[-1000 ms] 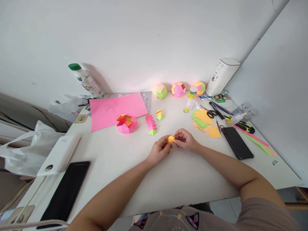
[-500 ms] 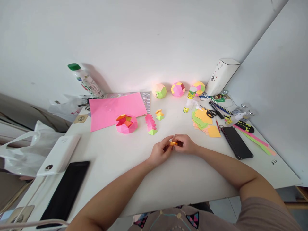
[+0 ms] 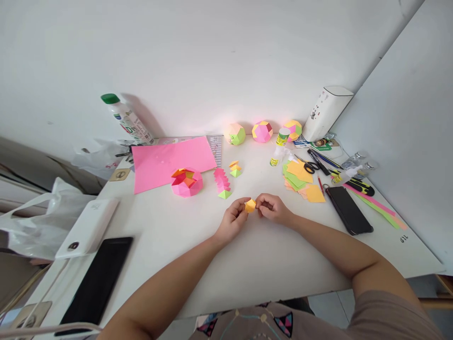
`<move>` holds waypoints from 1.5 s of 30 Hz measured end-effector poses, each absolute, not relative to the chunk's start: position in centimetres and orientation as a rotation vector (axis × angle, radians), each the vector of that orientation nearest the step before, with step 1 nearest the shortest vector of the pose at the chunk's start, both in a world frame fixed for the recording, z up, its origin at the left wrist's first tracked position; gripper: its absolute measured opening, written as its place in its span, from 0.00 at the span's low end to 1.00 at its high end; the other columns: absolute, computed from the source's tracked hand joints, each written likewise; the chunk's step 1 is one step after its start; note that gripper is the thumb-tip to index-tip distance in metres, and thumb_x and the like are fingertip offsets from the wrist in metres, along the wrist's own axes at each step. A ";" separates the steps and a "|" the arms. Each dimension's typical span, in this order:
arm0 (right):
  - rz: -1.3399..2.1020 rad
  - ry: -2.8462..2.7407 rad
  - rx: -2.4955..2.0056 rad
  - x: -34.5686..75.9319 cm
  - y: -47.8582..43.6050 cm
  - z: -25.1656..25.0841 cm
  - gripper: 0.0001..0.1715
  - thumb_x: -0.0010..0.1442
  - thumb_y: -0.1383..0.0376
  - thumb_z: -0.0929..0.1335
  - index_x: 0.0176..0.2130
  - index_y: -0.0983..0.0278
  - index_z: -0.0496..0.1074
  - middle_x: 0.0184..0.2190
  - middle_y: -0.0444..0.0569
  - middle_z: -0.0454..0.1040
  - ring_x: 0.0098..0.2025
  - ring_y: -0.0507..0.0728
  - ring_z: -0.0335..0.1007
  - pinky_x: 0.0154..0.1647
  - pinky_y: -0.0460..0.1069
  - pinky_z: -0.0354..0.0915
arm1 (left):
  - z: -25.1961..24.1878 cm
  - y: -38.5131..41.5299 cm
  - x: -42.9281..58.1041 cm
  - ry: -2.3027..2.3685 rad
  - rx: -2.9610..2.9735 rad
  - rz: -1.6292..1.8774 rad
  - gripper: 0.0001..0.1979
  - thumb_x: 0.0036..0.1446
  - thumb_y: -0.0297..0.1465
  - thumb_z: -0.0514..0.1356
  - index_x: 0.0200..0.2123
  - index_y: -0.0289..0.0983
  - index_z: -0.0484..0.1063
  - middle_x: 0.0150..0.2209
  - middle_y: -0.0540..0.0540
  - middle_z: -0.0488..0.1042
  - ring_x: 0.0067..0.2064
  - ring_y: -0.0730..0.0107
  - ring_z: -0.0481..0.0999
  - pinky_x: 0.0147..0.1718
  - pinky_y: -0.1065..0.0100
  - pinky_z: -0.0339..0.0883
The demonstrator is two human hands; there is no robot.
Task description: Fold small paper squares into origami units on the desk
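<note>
Between my hands is a small folded piece of orange paper [image 3: 250, 206], its broad face turned up. My left hand [image 3: 233, 219] pinches its left side. My right hand [image 3: 272, 208] has its fingertips closed at the paper's right edge. Beyond my hands lie a row of folded pink paper pieces [image 3: 221, 178] ending in a green one, and a short row of folded orange and green pieces [image 3: 234, 168]. To the left of these sits a pink faceted paper ball [image 3: 187, 184] with an opening on top that shows orange inside.
Three finished paper balls [image 3: 262, 131] stand along the wall. Square paper sheets [image 3: 296, 175], scissors [image 3: 311, 167] and a black phone [image 3: 348, 210] lie to the right. A pink sheet [image 3: 170, 160] is at back left, a power bank [image 3: 87, 229] and black tablet [image 3: 97, 283] at left.
The orange paper has turned to show its broad face. My right hand has shifted slightly right and up, to the paper's edge.
</note>
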State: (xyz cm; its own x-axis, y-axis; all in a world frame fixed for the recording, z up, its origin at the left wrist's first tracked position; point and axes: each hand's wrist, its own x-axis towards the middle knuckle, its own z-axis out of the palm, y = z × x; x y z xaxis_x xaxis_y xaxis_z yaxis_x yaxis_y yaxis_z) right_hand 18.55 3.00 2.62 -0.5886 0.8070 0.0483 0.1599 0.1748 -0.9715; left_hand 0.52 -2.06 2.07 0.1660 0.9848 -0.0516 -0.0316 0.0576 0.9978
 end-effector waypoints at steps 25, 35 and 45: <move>1.237 -1.977 -0.634 18.5 3.0 1.6 0.07 0.56 0.68 0.64 0.39 0.63 0.67 0.34 0.49 0.70 0.26 0.49 0.66 0.25 0.46 0.65 | 2.5 -1.9 0.5 1.133 1.187 0.957 0.16 0.55 0.44 0.55 0.29 0.36 0.64 0.21 0.53 0.66 0.24 0.77 0.63 0.24 0.73 0.56; 1.100 -2.087 -0.590 18.5 3.0 1.8 0.08 0.58 0.67 0.64 0.37 0.63 0.72 0.25 0.44 0.73 0.22 0.48 0.68 0.23 0.44 0.65 | 2.6 -1.6 0.9 1.176 1.060 1.046 0.18 0.51 0.46 0.59 0.30 0.35 0.66 0.19 0.53 0.66 0.20 0.79 0.63 0.20 0.74 0.56; 1.223 -1.984 -0.589 18.4 3.2 1.7 0.09 0.59 0.62 0.65 0.35 0.64 0.74 0.33 0.50 0.70 0.22 0.48 0.67 0.22 0.46 0.66 | 1.7 -1.9 0.6 1.103 1.303 0.992 0.19 0.58 0.37 0.53 0.51 0.37 0.64 0.32 0.47 0.69 0.27 0.75 0.65 0.27 0.70 0.62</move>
State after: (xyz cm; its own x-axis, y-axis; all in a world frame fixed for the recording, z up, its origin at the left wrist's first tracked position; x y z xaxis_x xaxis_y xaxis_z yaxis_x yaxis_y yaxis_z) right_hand 18.35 3.20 1.67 -0.6358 0.6937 0.3383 0.0096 0.4454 -0.8953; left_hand 0.57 -1.94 1.67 0.2137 0.9755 -0.0523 0.0517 0.0422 0.9978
